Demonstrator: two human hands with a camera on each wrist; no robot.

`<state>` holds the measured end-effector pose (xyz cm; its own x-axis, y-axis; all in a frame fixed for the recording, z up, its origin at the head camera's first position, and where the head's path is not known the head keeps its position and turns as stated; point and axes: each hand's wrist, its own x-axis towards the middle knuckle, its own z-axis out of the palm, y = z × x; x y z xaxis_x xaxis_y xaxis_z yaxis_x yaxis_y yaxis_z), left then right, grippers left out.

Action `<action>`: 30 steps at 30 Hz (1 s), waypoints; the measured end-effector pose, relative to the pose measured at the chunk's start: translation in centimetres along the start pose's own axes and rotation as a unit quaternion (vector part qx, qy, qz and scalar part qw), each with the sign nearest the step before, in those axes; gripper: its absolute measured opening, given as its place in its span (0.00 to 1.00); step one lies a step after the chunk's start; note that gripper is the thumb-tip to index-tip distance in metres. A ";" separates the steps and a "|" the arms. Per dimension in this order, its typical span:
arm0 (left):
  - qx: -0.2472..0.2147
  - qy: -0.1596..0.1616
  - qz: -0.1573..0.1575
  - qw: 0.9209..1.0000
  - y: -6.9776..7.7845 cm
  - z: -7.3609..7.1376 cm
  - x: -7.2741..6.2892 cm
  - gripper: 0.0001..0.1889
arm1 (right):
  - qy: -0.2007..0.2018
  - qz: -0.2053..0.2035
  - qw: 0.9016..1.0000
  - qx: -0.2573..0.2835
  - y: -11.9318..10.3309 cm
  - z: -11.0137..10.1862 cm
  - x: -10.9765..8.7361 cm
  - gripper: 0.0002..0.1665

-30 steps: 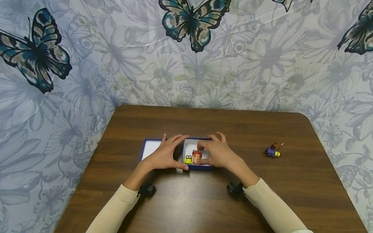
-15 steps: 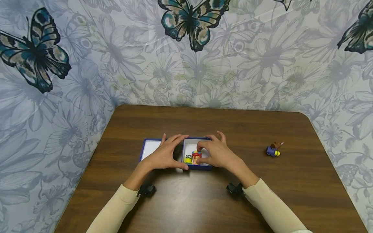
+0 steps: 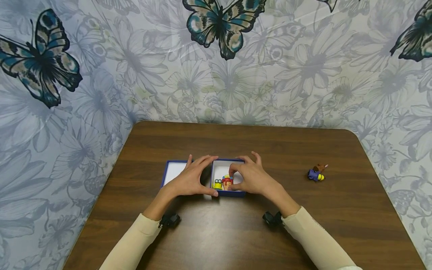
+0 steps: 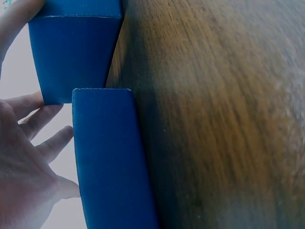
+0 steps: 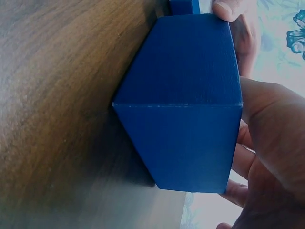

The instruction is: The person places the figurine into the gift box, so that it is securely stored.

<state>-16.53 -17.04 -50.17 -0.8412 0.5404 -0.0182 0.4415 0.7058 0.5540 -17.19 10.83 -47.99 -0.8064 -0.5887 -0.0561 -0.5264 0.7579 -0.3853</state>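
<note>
A blue box (image 3: pixel 231 194) with a white inside stands open-topped on the table. My left hand (image 3: pixel 190 182) spans its left side, thumb at the near left corner and fingertips at the back rim. Inside, my right hand (image 3: pixel 253 180) pinches a small toy figure (image 3: pixel 227 181) in red, with a bit of blue on top, between thumb and index finger. Just left of it in the box is a yellow toy figure (image 3: pixel 217 184) with big round eyes. In the right wrist view the tall box wall (image 5: pixel 178 62) hides both figures and the pinching fingertips.
Left of the box lies its blue-rimmed lid (image 3: pixel 174 173), white inside, partly behind my left hand. Far to the right on the wooden table (image 3: pixel 216 232) are a blue-and-yellow toy figure (image 3: pixel 315 176) and a brown one (image 3: pixel 319 168), close together. A patterned wall stands behind.
The red figure has shifted slightly down and towards the yellow one in the box, with its pose a little changed. Both hands stay almost where they were.
</note>
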 end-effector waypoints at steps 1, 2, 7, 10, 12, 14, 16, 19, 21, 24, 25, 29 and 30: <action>0.000 0.000 0.001 1.000 0.0 0.0 0.0 0.66 | -0.002 0.000 1.000 0.005 0.0 -0.1 0.0 0.24; 0.000 0.001 0.002 1.000 0.0 -0.1 0.0 0.66 | -0.004 0.000 1.000 0.010 0.0 -0.1 0.0 0.24; 0.000 -0.001 0.002 1.000 0.0 -0.1 0.1 0.66 | -0.005 0.003 1.000 0.029 0.2 -0.3 0.0 0.26; -0.003 -0.001 0.001 1.000 0.0 -0.1 0.1 0.66 | -0.002 0.003 0.999 0.036 0.4 -0.4 0.0 0.29; -0.004 -0.001 0.001 1.000 0.0 0.0 0.1 0.66 | 0.000 0.001 0.999 0.043 0.5 -0.4 -0.1 0.30; -0.004 -0.001 0.001 1.000 0.0 0.0 0.0 0.66 | 0.002 -0.002 0.998 0.055 0.7 -0.4 -0.2 0.31; -0.004 -0.003 0.000 1.000 0.1 0.0 0.0 0.66 | 0.006 -0.006 0.998 0.067 1.0 -0.5 -0.3 0.32; -0.002 -0.003 -0.001 1.000 0.1 -0.1 0.0 0.66 | 0.016 -0.012 0.996 0.088 1.4 -0.5 -0.5 0.34; -0.002 -0.002 0.000 1.000 0.1 -0.1 0.0 0.66 | 0.024 -0.015 0.995 0.100 1.6 -0.6 -0.7 0.35; 0.001 0.000 -0.001 1.000 0.1 -0.1 0.0 0.66 | 0.035 -0.018 0.993 0.111 2.0 -0.8 -1.0 0.36; 0.001 0.000 -0.001 1.000 0.1 -0.1 0.0 0.66 | 0.039 -0.020 0.992 0.114 2.1 -0.8 -1.2 0.36; 0.001 -0.001 -0.004 1.000 0.1 0.0 0.0 0.67 | 0.063 -0.018 0.991 0.120 2.8 -1.1 -2.0 0.35; -0.001 -0.001 -0.004 1.000 0.1 0.0 0.0 0.66 | 0.070 -0.016 0.990 0.123 3.1 -1.2 -2.3 0.35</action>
<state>-16.45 -16.97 -50.06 -0.8443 0.5352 -0.0250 0.4335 0.7098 0.5552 -17.26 14.85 -47.94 -0.8289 -0.5534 0.0813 -0.4847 0.6380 -0.5984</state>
